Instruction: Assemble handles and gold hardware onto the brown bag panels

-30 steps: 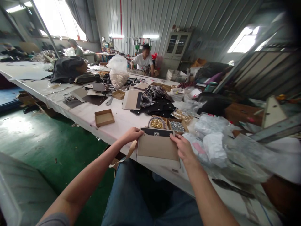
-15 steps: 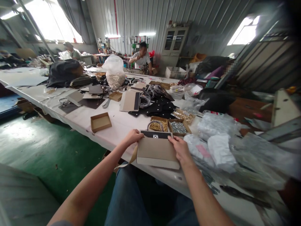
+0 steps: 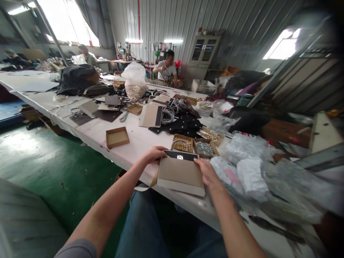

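A beige handbag panel (image 3: 180, 173) with a dark top band, a small metal fitting and a rounded handle is at the table's front edge, tilted toward me. My left hand (image 3: 156, 154) grips its upper left corner, fingers over the dark band. On the right edge near the top, my right hand (image 3: 207, 172) holds it between thumb and fingers. A tan strap (image 3: 153, 180) hangs from the panel's left side. Just behind the handle are a box of gold-coloured metal parts (image 3: 182, 144) and a box of silver parts (image 3: 204, 147).
An open cardboard box (image 3: 117, 137) lies left of my hands. Behind are stacked beige panels (image 3: 151, 115), black studded pieces (image 3: 180, 122) and a bag of small parts (image 3: 135, 86). Plastic bags (image 3: 249, 157) crowd the right side. A co-worker (image 3: 167, 68) sits across the table.
The panel's top has tipped away slightly, and my left fingers now lie further over its upper edge. Both hands keep hold. The view has shifted a little.
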The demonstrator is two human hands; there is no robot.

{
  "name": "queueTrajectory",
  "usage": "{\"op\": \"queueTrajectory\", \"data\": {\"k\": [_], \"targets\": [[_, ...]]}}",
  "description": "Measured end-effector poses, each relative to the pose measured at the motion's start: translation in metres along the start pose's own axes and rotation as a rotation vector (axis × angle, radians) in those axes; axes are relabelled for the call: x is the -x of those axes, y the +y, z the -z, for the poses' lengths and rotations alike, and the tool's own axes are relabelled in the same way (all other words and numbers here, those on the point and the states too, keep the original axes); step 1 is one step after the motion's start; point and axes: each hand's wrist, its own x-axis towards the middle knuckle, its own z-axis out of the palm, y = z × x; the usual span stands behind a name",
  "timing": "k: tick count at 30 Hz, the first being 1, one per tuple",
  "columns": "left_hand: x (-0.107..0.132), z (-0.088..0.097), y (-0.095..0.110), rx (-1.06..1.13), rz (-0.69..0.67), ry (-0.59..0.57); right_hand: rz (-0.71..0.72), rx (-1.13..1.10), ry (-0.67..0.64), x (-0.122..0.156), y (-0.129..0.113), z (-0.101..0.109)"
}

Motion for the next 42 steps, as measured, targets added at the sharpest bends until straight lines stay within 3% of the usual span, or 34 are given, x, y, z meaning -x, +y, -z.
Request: {"op": "queueTrajectory", "data": {"k": [4, 7, 10, 14, 19, 24, 31, 35, 39, 40, 42], "targets": [[0.018, 0.001, -0.007, -0.130, -0.133, -0.095, -0.125, -0.059, -0.089, 0.013, -0.005, 0.006], [0.029, -0.002, -0.014, -0.117, -0.190, -0.097, -0.180, -0.098, -0.154, 0.017, -0.005, 0.008], [0.032, -0.008, -0.017, -0.082, -0.120, -0.054, -0.147, -0.012, -0.125, 0.016, 0.000, 0.005], [0.024, -0.015, -0.009, -0.317, 0.036, 0.041, -0.104, 0.101, -0.030, 0.010, 0.010, 0.001], [0.013, -0.019, 0.011, -0.430, 0.180, -0.005, -0.012, 0.229, 0.111, 0.006, 0.010, -0.003], [0.019, -0.031, 0.034, -0.589, 0.192, -0.018, 0.137, 0.432, 0.208, 0.004, 0.013, 0.006], [-0.011, -0.036, 0.023, -0.711, 0.276, 0.026, 0.213, 0.569, 0.264, -0.027, 0.031, 0.013], [-0.011, -0.042, 0.021, -0.766, 0.262, 0.073, 0.257, 0.648, 0.322, 0.001, 0.011, 0.004], [-0.005, -0.050, 0.015, -0.907, 0.106, 0.073, 0.436, 0.604, 0.459, 0.064, -0.041, 0.002], [-0.007, -0.051, 0.012, -0.940, 0.064, 0.069, 0.471, 0.540, 0.430, 0.083, -0.061, 0.003], [-0.021, -0.053, 0.005, -1.068, 0.044, 0.003, 0.536, 0.366, 0.242, 0.124, -0.107, 0.008]]}}
